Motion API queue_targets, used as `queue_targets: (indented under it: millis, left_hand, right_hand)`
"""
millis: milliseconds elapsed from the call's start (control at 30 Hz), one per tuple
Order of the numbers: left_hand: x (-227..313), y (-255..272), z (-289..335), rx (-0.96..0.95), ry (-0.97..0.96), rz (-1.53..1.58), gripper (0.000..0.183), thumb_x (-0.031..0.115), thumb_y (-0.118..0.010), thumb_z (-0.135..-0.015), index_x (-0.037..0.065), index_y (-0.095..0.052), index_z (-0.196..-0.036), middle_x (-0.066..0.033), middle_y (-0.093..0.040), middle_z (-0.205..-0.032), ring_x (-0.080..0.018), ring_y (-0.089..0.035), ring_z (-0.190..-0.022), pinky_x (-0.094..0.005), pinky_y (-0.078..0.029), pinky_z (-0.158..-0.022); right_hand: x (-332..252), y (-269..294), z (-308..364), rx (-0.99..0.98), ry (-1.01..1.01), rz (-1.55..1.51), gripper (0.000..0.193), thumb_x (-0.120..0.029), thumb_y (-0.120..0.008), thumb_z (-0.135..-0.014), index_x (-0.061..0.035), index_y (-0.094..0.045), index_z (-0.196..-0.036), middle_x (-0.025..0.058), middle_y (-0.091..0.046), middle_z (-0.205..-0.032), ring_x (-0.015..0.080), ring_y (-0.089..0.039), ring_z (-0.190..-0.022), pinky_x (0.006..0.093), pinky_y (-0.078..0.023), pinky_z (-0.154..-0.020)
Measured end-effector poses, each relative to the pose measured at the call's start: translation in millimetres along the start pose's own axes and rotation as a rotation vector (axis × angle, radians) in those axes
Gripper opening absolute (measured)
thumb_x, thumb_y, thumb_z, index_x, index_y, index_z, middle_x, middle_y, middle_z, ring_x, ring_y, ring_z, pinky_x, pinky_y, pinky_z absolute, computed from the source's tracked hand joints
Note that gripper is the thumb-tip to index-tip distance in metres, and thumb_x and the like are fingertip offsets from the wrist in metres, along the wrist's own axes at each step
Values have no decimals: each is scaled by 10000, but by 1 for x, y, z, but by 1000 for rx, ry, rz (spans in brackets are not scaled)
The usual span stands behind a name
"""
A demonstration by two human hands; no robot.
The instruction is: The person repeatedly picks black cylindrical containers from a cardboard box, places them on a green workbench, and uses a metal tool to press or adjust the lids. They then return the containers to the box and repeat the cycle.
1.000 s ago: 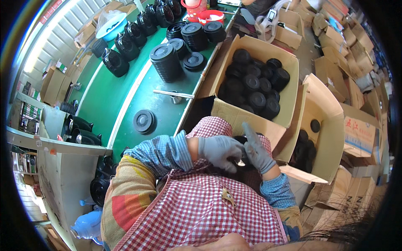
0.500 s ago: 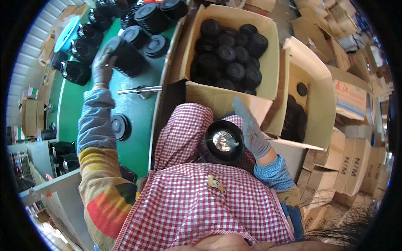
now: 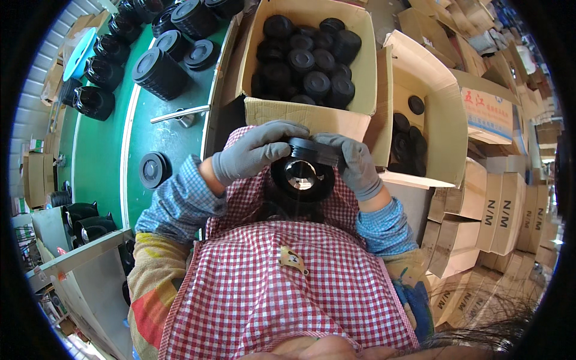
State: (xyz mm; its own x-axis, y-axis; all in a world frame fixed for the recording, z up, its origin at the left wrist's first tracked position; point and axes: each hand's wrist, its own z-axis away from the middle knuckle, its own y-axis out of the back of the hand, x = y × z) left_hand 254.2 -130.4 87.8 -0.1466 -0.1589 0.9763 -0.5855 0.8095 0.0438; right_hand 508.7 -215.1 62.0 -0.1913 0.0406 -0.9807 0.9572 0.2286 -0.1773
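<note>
Gloved in grey, my left hand (image 3: 255, 155) and my right hand (image 3: 358, 168) grip opposite sides of a black round lid-like piece (image 3: 314, 152). The piece is tilted on edge, and the fingers partly cover it. Just below it, a round black vessel (image 3: 287, 193) with a shiny metallic inside rests on my lap against the checked apron. Whether the piece touches the vessel's rim I cannot tell. On the green table to the left stand a tall stack of black lids (image 3: 161, 74) and a single flat black lid (image 3: 155, 170).
A metal bar tool (image 3: 180, 115) lies on the green table (image 3: 102, 150). Several glossy black vessels (image 3: 95, 103) line its far left. Ahead stands a cardboard box (image 3: 309, 117) filled with black round parts. To its right, another open carton (image 3: 441, 144) holds some black discs.
My left hand has come from the stack on the table to my lap with a black lid-like piece. My right hand has moved left and now grips the piece too. The view has shifted.
</note>
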Motion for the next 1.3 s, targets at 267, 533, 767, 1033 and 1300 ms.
queue_targets:
  millis: [267,533,767,1033,1300]
  left_hand:
    - [-40,-35,10,41,-154,-74,518,386,-385,-1100,-26,-692,-1165,-200,-654,-1227,-338,-642,-1141,-417,-480,-1032]
    - [-45,-29,7,35,-427,-326,339,185,-480,-1039,-45,-727,-1060,-215,-671,-1200,-374,-638,-1157,-453,-485,-1033]
    - [-51,-27,11,5,-454,-379,296,160,-507,-1016,-43,-715,-1072,-222,-677,-1186,-391,-637,-1162,-484,-492,-1031]
    - [-43,-34,19,34,-364,-448,272,207,-556,-1008,-7,-721,-1037,-191,-693,-1173,-373,-649,-1141,-470,-507,-1023]
    - [-26,-48,31,16,-330,-671,237,260,-652,-968,40,-714,-1033,-134,-699,-1185,-357,-628,-1173,-524,-424,-1094]
  right_hand:
    - [23,-2,27,-66,265,247,278,-235,-618,-953,-12,-776,-1000,163,-719,-1162,320,-598,-1233,487,-330,-1174]
    - [25,-5,21,-67,310,306,124,-126,-673,-870,-35,-757,-865,120,-732,-1081,307,-620,-1194,473,-302,-1197]
    - [28,-6,18,-71,276,356,68,-50,-677,-826,-39,-744,-825,113,-733,-1058,297,-626,-1183,468,-329,-1184]
    - [33,-5,22,-64,259,417,140,-64,-629,-886,-41,-767,-885,90,-722,-1087,299,-575,-1277,485,-329,-1179]
    - [38,-7,28,10,100,292,235,-97,-558,-972,-24,-735,-1108,142,-661,-1296,325,-538,-1322,443,-377,-1155]
